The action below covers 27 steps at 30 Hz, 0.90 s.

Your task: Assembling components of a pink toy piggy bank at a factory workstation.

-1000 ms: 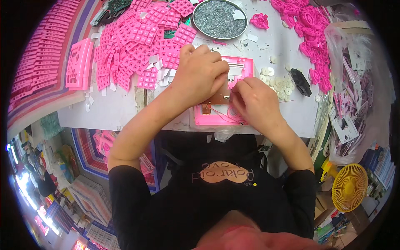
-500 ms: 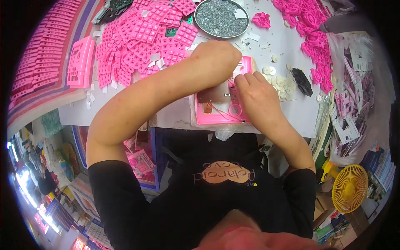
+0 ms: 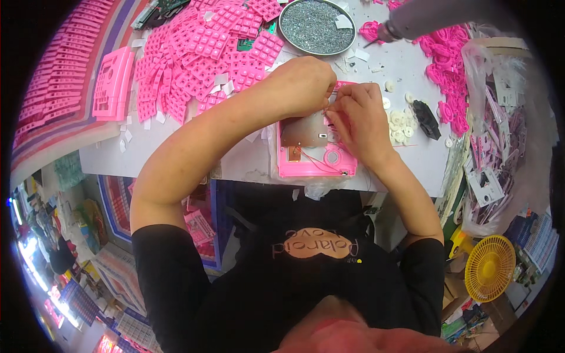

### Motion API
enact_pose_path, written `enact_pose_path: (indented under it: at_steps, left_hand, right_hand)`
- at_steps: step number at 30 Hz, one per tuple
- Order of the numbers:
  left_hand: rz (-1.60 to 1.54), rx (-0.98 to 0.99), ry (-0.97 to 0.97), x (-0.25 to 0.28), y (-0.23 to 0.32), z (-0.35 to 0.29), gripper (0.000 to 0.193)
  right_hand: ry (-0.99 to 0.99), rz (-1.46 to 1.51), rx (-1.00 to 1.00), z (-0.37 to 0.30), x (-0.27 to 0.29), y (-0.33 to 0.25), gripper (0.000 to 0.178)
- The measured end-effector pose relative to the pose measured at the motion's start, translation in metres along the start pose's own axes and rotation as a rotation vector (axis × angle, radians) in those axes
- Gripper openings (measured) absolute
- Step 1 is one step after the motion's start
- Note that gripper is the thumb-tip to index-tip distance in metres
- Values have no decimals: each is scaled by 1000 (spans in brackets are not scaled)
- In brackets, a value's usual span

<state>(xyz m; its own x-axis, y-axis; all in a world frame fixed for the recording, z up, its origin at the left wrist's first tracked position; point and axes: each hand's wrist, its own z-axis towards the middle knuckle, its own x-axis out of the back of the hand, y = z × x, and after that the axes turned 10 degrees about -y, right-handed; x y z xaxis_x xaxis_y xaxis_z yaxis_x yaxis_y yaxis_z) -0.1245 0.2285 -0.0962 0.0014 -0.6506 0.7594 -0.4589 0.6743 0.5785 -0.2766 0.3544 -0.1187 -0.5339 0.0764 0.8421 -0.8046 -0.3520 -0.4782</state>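
Note:
An open pink plastic casing point(image 3: 318, 172) lies before me at the table's front edge, partly covered by my hands. Inside it are a brownish flat plate point(image 3: 303, 132), thin reddish wires point(image 3: 316, 162) and a round pink ring point(image 3: 332, 157). My left hand point(image 3: 309, 85) reaches over the far part of the casing with its fingers curled inward. My right hand point(image 3: 360, 120) bends over the casing's right side, thumb and fingertips pinched together close to the left fingers. Whatever lies between the fingertips of either hand is hidden.
A heap of pink keypads point(image 3: 200, 53) spreads to the left. Beyond the casing stands a round pan of screws point(image 3: 316, 29). A grey powered screwdriver point(image 3: 429, 20) juts in at upper right. White plastic wheels point(image 3: 401, 125) and a black part point(image 3: 426, 119) lie right of my hand.
My right hand has shifted up toward the casing's far end, and my left hand slightly left. The grey screwdriver has come into fuller view at upper right, near the pan.

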Motion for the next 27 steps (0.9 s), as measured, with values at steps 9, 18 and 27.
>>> enact_pose_path:
  at_steps: [9,18,27]
  left_hand:
    - [8,38,41,-7,1,3,13]
    - [60,88,-60,-7,5,5,12]
    - [72,106,-95,-2,8,7,11]
  right_hand:
    - [-103,-88,70,5,4,4,20]
    - [-178,-17,37,-17,18,-16,18]
    - [-85,118,70,-21,13,2,22]
